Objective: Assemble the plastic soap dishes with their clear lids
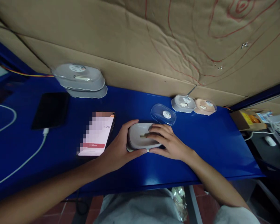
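Note:
A light grey oval soap dish [141, 129], with its lid off, sits near the middle of the blue table. My left hand [123, 141] wraps round its left end, thumb along the front side and fingers at the back. From the right, my right hand [171, 141] grips the same dish, its fingers reaching over the rim into the hollow and its thumb at the front wall. A tan slot-like patch shows in the bottom beside those fingertips, which partly cover it. Just behind my right hand lies a clear oval lid [162, 115] with a round white sticker.
A lit phone [95, 137] lies left of my left hand, with a dark tablet [51, 109] and white cable [35, 155] farther left. Against the cardboard wall [121, 43] stand stacked grey lidded dishes [84, 81], another grey dish [183, 104] and a peach dish [205, 107].

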Tool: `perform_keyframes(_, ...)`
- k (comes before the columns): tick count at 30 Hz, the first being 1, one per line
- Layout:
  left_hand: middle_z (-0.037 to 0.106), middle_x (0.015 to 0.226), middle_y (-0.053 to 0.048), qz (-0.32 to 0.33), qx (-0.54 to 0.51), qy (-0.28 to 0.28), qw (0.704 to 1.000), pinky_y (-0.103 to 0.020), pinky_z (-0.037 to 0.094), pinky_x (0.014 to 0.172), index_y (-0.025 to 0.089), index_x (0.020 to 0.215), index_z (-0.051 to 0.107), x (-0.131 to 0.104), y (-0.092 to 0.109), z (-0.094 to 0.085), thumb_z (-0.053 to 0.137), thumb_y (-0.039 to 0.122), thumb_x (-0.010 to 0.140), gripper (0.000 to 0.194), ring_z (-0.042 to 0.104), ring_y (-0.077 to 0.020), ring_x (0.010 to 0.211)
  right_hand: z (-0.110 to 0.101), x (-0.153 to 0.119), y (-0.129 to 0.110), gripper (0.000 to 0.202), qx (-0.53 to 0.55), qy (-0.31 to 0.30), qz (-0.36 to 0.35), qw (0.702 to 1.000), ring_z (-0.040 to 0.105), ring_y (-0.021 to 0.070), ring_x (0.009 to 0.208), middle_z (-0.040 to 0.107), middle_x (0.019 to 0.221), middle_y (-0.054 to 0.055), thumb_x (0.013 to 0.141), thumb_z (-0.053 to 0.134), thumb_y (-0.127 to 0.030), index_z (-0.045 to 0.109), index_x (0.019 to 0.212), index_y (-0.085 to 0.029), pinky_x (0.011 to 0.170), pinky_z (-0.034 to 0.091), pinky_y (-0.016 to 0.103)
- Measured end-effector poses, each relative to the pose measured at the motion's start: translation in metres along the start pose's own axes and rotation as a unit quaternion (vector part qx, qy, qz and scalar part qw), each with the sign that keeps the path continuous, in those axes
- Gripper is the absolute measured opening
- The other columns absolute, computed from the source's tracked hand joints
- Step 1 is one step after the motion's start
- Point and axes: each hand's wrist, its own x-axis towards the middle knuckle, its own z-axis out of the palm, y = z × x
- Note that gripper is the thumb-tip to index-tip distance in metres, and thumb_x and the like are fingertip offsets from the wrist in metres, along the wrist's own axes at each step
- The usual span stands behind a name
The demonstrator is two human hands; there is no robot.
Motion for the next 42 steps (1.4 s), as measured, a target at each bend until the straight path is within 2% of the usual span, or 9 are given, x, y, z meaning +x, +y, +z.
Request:
perform_keyframes(6,0.036,0.169,-0.016,0.003,-0.077,-0.024,0.997,-0.057,0.040,0.125,0.034,0.164,0.023,-0.001,-0.012,0.003,0.091,0.044,0.082,0.107,0.043,-0.0399,0.154,-0.002,-0.003,0.010,0.039,0.069,0.041,0.030,0.996,0.062,0.0308,0.136,0.068,0.131,0.015,0.107,0.061,-0.049,0.063,0.133,-0.021,0.112,0.050,0.052)
perform_keyframes(10,0.032,0.172,-0.014,-0.046,-0.101,-0.032,0.993,-0.055,0.042,0.121,0.036,0.167,0.024,-0.001,-0.009,0.001,0.082,0.033,0.089,0.097,0.049,-0.0361,0.148,-0.007,-0.010,0.022,0.037,0.185,0.121,0.116,0.968,0.067,0.0283,0.126,0.068,0.129,0.013,0.106,0.059,-0.055,0.070,0.122,-0.023,0.109,0.056,0.048)
perform_keyframes(14,0.066,0.135,-0.011,-0.139,-0.169,-0.068,0.973,-0.047,0.053,0.103,0.027,0.158,0.044,0.004,0.001,-0.006,0.081,0.035,0.088,0.079,0.068,-0.0301,0.117,-0.016,-0.012,0.032,0.053,0.342,0.252,0.247,0.871,0.065,0.0302,0.134,0.074,0.129,0.008,0.105,0.047,-0.071,0.075,0.114,-0.028,0.115,0.054,0.054)
perform_keyframes(17,0.073,0.111,-0.005,-0.202,-0.226,-0.062,0.951,-0.037,0.054,0.086,0.025,0.147,0.059,0.009,0.008,-0.011,0.085,0.039,0.085,0.069,0.070,-0.0259,0.099,-0.025,-0.011,0.037,0.054,0.457,0.327,0.287,0.776,0.065,0.0296,0.137,0.076,0.131,0.004,0.105,0.044,-0.073,0.076,0.111,-0.031,0.115,0.055,0.055)
perform_keyframes(20,0.077,0.114,-0.006,-0.232,-0.289,-0.023,0.929,-0.031,0.052,0.082,0.024,0.130,0.073,0.012,0.013,-0.014,0.088,0.042,0.084,0.052,0.070,-0.0244,0.101,-0.026,-0.011,0.038,0.048,0.498,0.348,0.290,0.740,0.064,0.0300,0.139,0.076,0.134,0.003,0.102,0.051,-0.071,0.076,0.110,-0.031,0.117,0.054,0.057)
perform_keyframes(23,0.080,0.113,-0.007,-0.259,-0.392,-0.023,0.883,-0.030,0.054,0.081,0.023,0.121,0.078,0.014,0.014,-0.014,0.088,0.044,0.085,0.043,0.071,-0.0240,0.099,-0.015,-0.014,0.033,0.043,0.486,0.321,0.264,0.769,0.061,0.0324,0.143,0.075,0.137,0.004,0.097,0.064,-0.069,0.075,0.112,-0.031,0.119,0.052,0.058)
perform_keyframes(30,0.081,0.113,-0.006,-0.274,-0.484,-0.032,0.830,-0.027,0.056,0.077,0.025,0.122,0.080,0.014,0.011,-0.009,0.084,0.043,0.091,0.036,0.072,-0.0215,0.093,0.002,-0.014,0.007,0.043,0.238,0.151,0.085,0.956,0.035,0.0376,0.162,0.036,0.174,0.010,0.089,0.084,-0.050,0.067,0.122,-0.028,0.130,0.034,0.061)
perform_keyframes(37,0.080,0.092,-0.002,-0.302,-0.522,-0.074,0.794,-0.027,0.054,0.080,0.021,0.096,0.083,0.014,0.011,-0.008,0.069,0.053,0.101,0.035,0.066,-0.0189,0.084,0.007,-0.008,-0.007,0.051,0.104,0.076,-0.007,0.992,0.033,0.0371,0.162,0.034,0.172,0.020,0.091,0.083,-0.041,0.062,0.132,-0.020,0.130,0.036,0.057)
perform_keyframes(42,0.083,0.108,-0.008,-0.294,-0.530,-0.105,0.789,-0.030,0.055,0.084,0.019,0.116,0.082,0.016,0.020,-0.011,0.066,0.065,0.098,0.052,0.073,-0.0251,0.101,0.009,-0.005,-0.008,0.061,0.057,0.053,-0.038,0.996,0.034,0.0358,0.162,0.040,0.168,0.020,0.096,0.078,-0.039,0.052,0.148,-0.021,0.131,0.036,0.059)
